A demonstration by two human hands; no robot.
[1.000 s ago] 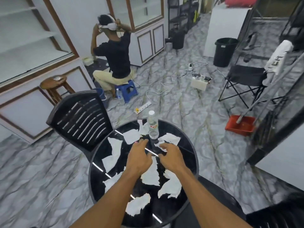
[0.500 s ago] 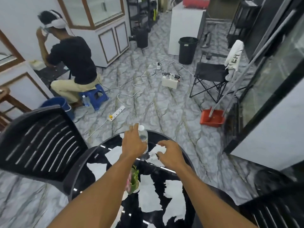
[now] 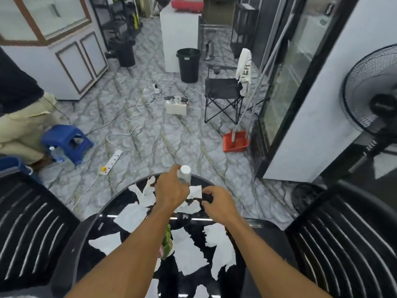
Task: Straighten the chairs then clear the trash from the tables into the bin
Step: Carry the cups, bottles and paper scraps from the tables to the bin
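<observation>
A round black glossy table [image 3: 101,220] carries several torn white paper scraps [image 3: 131,218]. My left hand [image 3: 170,191] is wrapped around a clear plastic bottle [image 3: 185,174] with a white cap at the table's far edge. My right hand [image 3: 218,204] hovers just right of it over a paper scrap [image 3: 194,192], fingers curled, thumb and forefinger apart. Black slatted chairs stand at the left [image 3: 32,229] and right [image 3: 348,239] of the table. A black bin [image 3: 188,65] stands on the floor far ahead.
A person on a blue stool [image 3: 68,141] sits at the left. Cables, a power strip [image 3: 111,162] and a white box [image 3: 176,107] lie on the floor. A folding chair [image 3: 223,97], a red dustpan [image 3: 235,141] and a standing fan [image 3: 373,100] are at the right.
My left hand has reached forward from the paper scraps and closed around the bottle. My view has swung right and nearer the table; the seated person has slid to the left edge.
</observation>
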